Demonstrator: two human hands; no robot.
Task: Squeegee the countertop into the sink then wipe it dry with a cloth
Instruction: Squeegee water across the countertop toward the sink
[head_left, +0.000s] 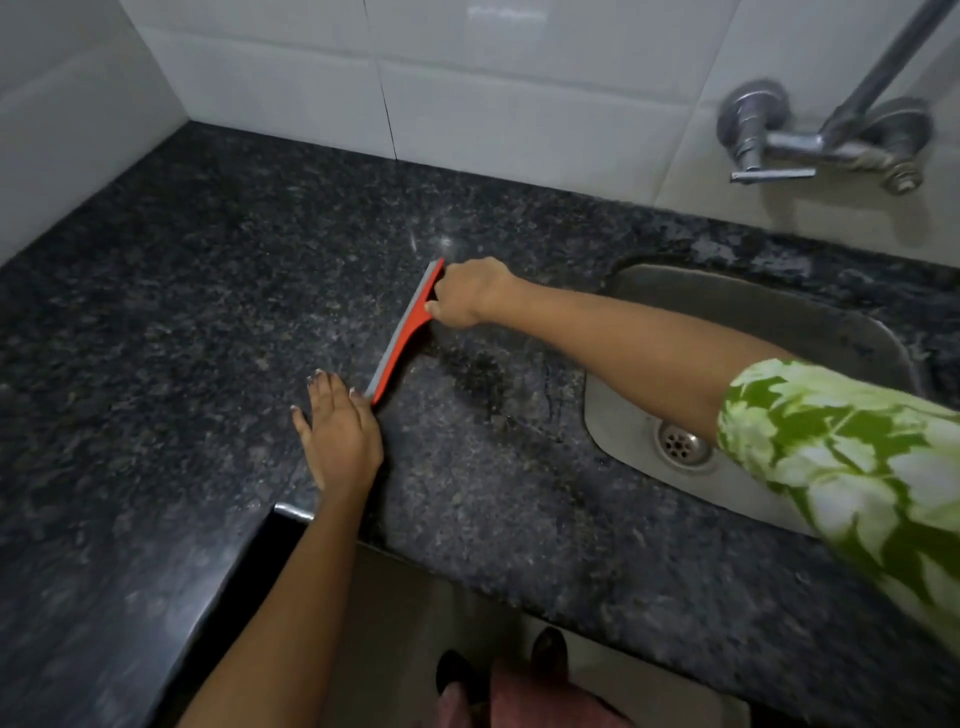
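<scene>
A red squeegee (402, 338) with a grey rubber blade lies edge-down on the dark speckled granite countertop (208, 291). My right hand (465, 296) is shut on its handle, the arm reaching in from the right over the sink (769, 317). My left hand (337, 431) rests flat on the counter, fingers apart, its fingertips beside the blade's near end. A darker wet patch (478, 379) lies between the blade and the steel sink, whose drain (678, 447) shows at the bowl's near end. No cloth is in view.
A chrome wall tap (810, 140) with a long spout juts out above the sink. White tiled walls (467, 98) close off the back and left. The counter makes an L, with its inner corner (293, 512) near my left wrist. Floor and feet show below.
</scene>
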